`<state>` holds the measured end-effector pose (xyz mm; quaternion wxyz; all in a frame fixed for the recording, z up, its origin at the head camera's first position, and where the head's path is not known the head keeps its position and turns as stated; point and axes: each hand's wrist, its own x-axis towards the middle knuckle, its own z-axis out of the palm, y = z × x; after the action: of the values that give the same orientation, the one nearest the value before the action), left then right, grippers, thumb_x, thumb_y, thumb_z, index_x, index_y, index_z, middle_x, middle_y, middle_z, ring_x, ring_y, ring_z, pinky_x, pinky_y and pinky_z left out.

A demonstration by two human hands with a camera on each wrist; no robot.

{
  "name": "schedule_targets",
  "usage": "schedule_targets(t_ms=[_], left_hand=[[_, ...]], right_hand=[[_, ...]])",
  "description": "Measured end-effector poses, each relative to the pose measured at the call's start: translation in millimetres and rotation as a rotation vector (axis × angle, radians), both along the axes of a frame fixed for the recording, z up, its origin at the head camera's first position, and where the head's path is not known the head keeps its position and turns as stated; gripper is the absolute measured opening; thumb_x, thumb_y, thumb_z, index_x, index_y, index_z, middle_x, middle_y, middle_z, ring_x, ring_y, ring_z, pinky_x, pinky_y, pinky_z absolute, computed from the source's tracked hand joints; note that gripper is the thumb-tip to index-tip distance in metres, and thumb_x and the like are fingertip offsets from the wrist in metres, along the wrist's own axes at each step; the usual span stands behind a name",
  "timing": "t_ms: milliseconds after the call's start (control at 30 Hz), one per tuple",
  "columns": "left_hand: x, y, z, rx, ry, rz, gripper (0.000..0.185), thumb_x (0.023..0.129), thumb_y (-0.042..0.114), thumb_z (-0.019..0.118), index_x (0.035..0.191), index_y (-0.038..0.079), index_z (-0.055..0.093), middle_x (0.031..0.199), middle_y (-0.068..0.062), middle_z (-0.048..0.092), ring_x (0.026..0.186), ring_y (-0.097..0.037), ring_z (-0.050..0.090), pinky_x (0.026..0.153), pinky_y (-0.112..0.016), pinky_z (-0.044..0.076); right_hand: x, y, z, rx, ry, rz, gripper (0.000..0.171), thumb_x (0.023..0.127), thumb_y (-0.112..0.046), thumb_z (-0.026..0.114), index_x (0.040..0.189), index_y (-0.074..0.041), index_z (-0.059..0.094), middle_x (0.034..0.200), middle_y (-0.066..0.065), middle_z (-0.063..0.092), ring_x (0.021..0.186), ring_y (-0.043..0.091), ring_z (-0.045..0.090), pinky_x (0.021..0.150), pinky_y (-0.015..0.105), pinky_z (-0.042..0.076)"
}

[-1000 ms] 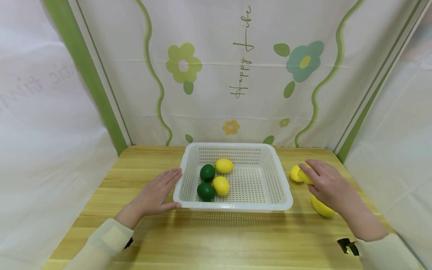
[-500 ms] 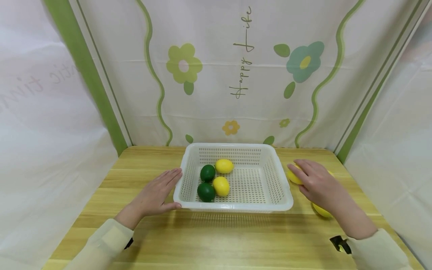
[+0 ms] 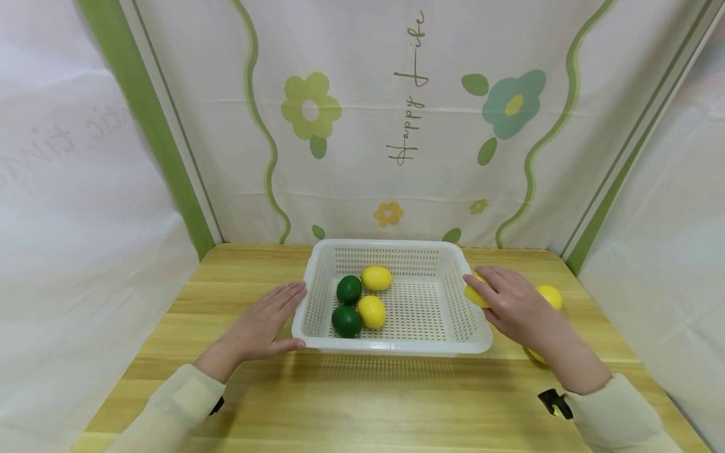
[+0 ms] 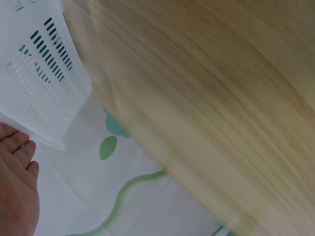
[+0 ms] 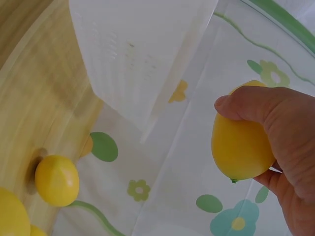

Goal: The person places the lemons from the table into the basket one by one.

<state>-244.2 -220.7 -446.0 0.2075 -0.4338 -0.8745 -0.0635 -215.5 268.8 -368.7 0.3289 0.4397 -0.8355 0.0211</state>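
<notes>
Yellow lemon [image 3: 477, 294]: being clamped in the right hand [image 3: 518, 308], hovering at the right rim of the white basket [image 3: 391, 345], right of frame centre. At lower left: touching basket's left rim with left hand [image 3: 256, 327], fingers extended.

Olive cursive lettering [image 3: 416, 75], "Happy Life", runs sideways on the white flowered fabric sheet [image 3: 362, 145] beyond the far edge of the wooden surface [image 3: 362, 409]; faint mirrored "tic tim" on the white left fabric panel [image 3: 85, 233]
</notes>
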Motion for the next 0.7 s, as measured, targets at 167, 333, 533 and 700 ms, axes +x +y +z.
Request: schedule_targets(t_ms=[167,333,533,700], left_hand=[[0.6,0.8,1.9,0.003,-0.004,-0.004,0.096,0.092,0.072,0.033,0.143,-0.009,0.037,0.149,-0.023,0.038,0.137,-0.036,0.035,0.112,-0.049,0.03],[1.1,0.1,1.7,0.006,-0.004,-0.003,0.096,0.092,0.072,0.034,0.143,-0.009,0.038,0.148,-0.023,0.039,0.136,-0.037,0.036,0.111,-0.049,0.031],[0.7,0.1,2.3,0.011,-0.01,-0.006,0.095,0.092,0.071,0.036,0.144,-0.009,0.037,0.149,-0.022,0.038,0.137,-0.036,0.035,0.112,-0.048,0.029],[0.4,-0.3,1.5,0.011,-0.018,-0.002,0.096,0.092,0.072,0.037,0.144,-0.008,0.037,0.149,-0.022,0.038,0.137,-0.036,0.035,0.112,-0.048,0.029]], right_hand=[[-3.4,-8.0,-1.3,-0.016,0.02,0.036,0.065,0.059,0.008,0.073,0.122,0.005,0.059,0.114,0.026,0.06,0.097,0.043,0.06,0.077,0.056,0.053],[-5.1,-15.2,-4.5,0.001,-0.002,0.016,0.065,0.06,0.008,0.075,0.122,0.004,0.059,0.116,0.026,0.06,0.101,0.042,0.059,0.082,0.055,0.052],[-7.2,-25.8,-7.4,0.019,-0.013,0.013,0.066,0.059,0.009,0.076,0.122,0.004,0.059,0.115,0.025,0.06,0.102,0.041,0.059,0.084,0.053,0.052],[-7.4,-35.0,-9.8,0.052,-0.033,-0.001,0.068,0.06,0.007,0.081,0.123,0.002,0.058,0.116,0.022,0.059,0.105,0.038,0.058,0.086,0.052,0.052]])
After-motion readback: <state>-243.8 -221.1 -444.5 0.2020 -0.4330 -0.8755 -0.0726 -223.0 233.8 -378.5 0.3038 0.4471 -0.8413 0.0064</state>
